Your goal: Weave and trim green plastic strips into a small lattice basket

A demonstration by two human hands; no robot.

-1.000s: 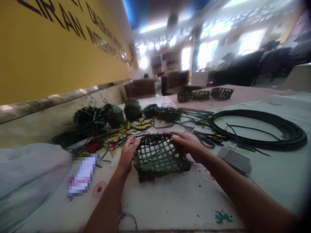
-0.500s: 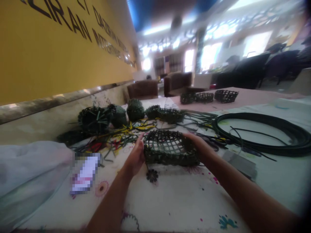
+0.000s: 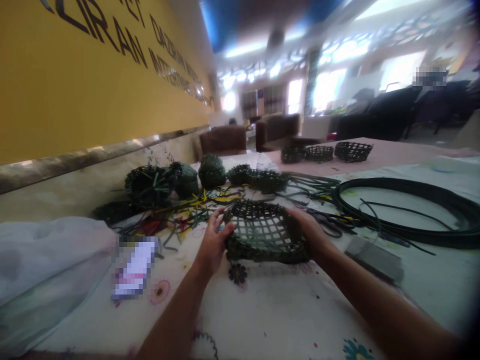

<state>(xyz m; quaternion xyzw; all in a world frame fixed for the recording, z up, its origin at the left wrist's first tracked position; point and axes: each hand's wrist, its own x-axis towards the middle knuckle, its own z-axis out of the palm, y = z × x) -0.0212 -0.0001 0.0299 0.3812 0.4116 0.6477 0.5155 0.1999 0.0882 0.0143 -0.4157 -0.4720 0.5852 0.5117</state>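
A dark green woven basket (image 3: 262,232) with an open lattice is held between both hands, above the flowered tablecloth (image 3: 270,310). My left hand (image 3: 214,242) grips its left side, the thumb lying over the near corner. At the basket's right side, my right hand (image 3: 309,232) holds on; most of its fingers are hidden behind the weave. Green and yellow strips (image 3: 198,200) lie loose beyond the basket. A large coil of dark green strip (image 3: 405,235) rests on the right.
More woven pieces (image 3: 212,171) stand in a row behind the strips, and small baskets (image 3: 352,151) sit farther back. A grey block (image 3: 375,260) lies right of my right forearm. White plastic sheeting (image 3: 48,270) covers the left side.
My left thumb has come over the basket's near left edge. The basket is tilted slightly differently, with more of its lattice showing. The whole view has shifted a little.
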